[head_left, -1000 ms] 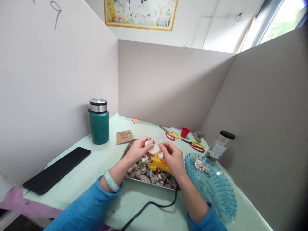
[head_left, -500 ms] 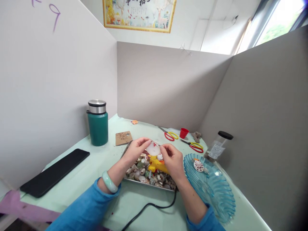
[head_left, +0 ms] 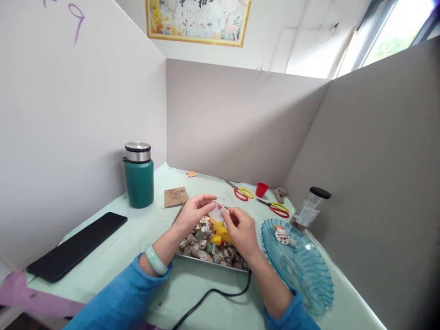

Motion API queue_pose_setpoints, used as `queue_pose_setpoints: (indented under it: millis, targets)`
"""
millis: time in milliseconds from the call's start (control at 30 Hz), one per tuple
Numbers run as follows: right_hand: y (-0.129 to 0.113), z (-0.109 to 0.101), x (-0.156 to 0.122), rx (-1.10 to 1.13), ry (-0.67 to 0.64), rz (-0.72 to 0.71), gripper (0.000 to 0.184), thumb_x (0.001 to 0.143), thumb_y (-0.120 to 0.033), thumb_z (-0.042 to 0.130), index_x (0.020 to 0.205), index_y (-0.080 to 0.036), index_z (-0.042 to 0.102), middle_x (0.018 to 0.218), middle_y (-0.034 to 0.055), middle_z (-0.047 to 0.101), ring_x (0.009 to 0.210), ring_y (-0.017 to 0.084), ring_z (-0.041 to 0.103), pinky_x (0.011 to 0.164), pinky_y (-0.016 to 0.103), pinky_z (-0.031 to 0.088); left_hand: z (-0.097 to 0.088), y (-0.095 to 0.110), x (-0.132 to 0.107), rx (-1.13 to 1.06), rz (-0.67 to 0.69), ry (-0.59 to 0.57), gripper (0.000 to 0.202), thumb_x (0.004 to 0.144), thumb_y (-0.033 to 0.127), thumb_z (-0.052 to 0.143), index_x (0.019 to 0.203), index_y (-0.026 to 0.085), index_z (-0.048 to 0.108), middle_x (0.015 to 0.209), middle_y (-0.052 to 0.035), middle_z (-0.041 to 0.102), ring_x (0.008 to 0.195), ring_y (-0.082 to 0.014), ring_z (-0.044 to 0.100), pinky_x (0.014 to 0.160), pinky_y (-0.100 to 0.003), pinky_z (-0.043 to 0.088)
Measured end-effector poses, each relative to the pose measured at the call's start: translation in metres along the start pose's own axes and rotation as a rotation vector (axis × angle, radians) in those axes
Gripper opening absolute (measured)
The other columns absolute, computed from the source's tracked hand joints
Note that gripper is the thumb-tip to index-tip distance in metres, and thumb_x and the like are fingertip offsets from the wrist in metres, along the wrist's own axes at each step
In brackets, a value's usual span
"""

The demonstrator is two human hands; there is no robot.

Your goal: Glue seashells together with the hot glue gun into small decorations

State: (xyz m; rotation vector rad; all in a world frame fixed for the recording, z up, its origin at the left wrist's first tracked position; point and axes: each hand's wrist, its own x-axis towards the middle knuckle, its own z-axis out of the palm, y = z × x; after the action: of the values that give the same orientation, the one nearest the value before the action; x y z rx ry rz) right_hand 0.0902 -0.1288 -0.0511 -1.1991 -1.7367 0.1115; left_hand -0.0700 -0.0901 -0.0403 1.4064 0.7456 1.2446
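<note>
Between my two hands, above a metal tray (head_left: pixel 202 261) of seashells (head_left: pixel 195 247), is a pale white shell (head_left: pixel 216 213) with small red marks near its top. My left hand (head_left: pixel 196 211) pinches its left edge between thumb and fingers. On the other side, my right hand (head_left: pixel 242 229) has its thumb and fingertips closed at the shell's right edge; whether a small piece is also between them is hidden. Under my right hand a yellow hot glue gun (head_left: pixel 220 233) lies on the shells, nozzle toward me, partly covered by the hand.
To the right lies a blue glass plate (head_left: pixel 309 279) bearing a patterned shell (head_left: pixel 282 236); behind it leans a black-lidded jar (head_left: pixel 309 211). Scissors (head_left: pixel 240 193), pliers-like snips (head_left: pixel 275 208) and a red cup (head_left: pixel 261 189) sit at the back. A green bottle (head_left: pixel 139 183) and black case (head_left: pixel 79 245) stand left. A black cord (head_left: pixel 213 291) runs forward.
My right hand has shifted left, its fingertips now further over the white shell's right side. My left hand stays nearly in place, still at the shell's left edge.
</note>
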Motion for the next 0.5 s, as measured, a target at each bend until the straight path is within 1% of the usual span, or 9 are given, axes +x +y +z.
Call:
queue_pose_setpoints:
  millis: [67,133,267,367,500]
  targets:
    - [0.0012,0.0004,0.0000,-0.021,-0.006,-0.021,0.022,0.086,-0.029,0.049,0.068,-0.018,0.051,0.064,-0.0016,0.051,0.058,0.011,0.045,0.057,0.023,0.033,0.0001,0.0002,-0.0002,0.017,0.014,-0.023,0.038,0.069,0.033,0.070,0.101,0.014,0.062,0.093,-0.0065,0.067,0.083,-0.0157,0.061,0.074,-0.026,0.047]
    - [0.0015,0.0005,-0.0005,-0.044,-0.016,-0.043,0.020,0.086,-0.028,0.049,0.069,-0.018,0.052,0.065,-0.0015,0.052,0.058,0.011,0.045,0.057,0.023,0.033,0.0006,0.0010,-0.0006,0.081,0.021,-0.029,0.036,0.067,0.032,0.071,0.097,0.013,0.063,0.093,-0.0066,0.067,0.085,-0.0166,0.061,0.076,-0.026,0.047]
    - [0.0005,-0.0001,-0.0020,-0.059,-0.002,-0.056,0.017,0.087,-0.027,0.048,0.073,-0.018,0.055,0.069,-0.0003,0.055,0.060,0.011,0.046,0.059,0.024,0.034,0.0012,0.0023,-0.0016,0.216,0.044,-0.037,0.029,0.071,0.036,0.067,0.090,0.013,0.066,0.087,-0.0055,0.067,0.079,-0.0158,0.060,0.073,-0.025,0.046]
    - [-0.0007,-0.0007,-0.0024,-0.064,0.020,-0.068,0.016,0.087,-0.026,0.047,0.077,-0.018,0.056,0.072,0.0007,0.056,0.061,0.012,0.047,0.060,0.024,0.035,0.0008,0.0012,-0.0015,0.254,0.053,-0.065,0.029,0.073,0.038,0.065,0.089,0.013,0.066,0.086,-0.0051,0.067,0.077,-0.0149,0.059,0.070,-0.024,0.045]
    - [-0.0021,-0.0006,-0.0019,-0.073,0.037,-0.081,0.014,0.087,-0.025,0.047,0.079,-0.018,0.057,0.075,0.0012,0.056,0.061,0.012,0.047,0.061,0.025,0.035,0.0001,-0.0009,-0.0019,0.270,0.041,-0.102,0.030,0.071,0.038,0.066,0.088,0.013,0.065,0.081,-0.0033,0.065,0.068,-0.0119,0.055,0.061,-0.022,0.044]
